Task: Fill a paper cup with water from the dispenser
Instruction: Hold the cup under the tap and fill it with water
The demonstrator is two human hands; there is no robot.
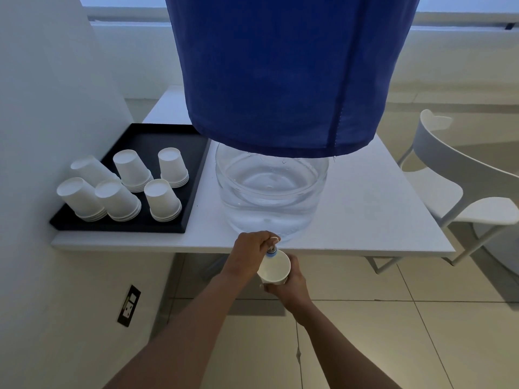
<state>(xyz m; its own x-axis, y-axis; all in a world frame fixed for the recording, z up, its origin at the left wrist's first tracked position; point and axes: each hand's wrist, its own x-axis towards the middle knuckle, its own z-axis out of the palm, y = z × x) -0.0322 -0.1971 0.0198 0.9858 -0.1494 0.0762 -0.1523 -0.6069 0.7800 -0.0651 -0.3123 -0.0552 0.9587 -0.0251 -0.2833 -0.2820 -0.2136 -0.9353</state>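
Observation:
A clear water dispenser (269, 192) stands at the front edge of the white table (365, 209), its upper part draped in a blue cloth cover (280, 68). Its small tap (271, 248) juts out over the table's edge. My left hand (251, 248) grips the tap's lever. My right hand (289, 287) holds a white paper cup (274, 268) upright directly under the spout, fingers wrapped around its base and far side. The cup's inside looks white; I cannot tell whether water is in it.
A black tray (151, 138) on the table's left holds several upside-down stacks of white paper cups (132, 186). A white wall (42, 136) with a socket (129, 306) is on the left. A white chair (460, 189) stands to the right on the tiled floor.

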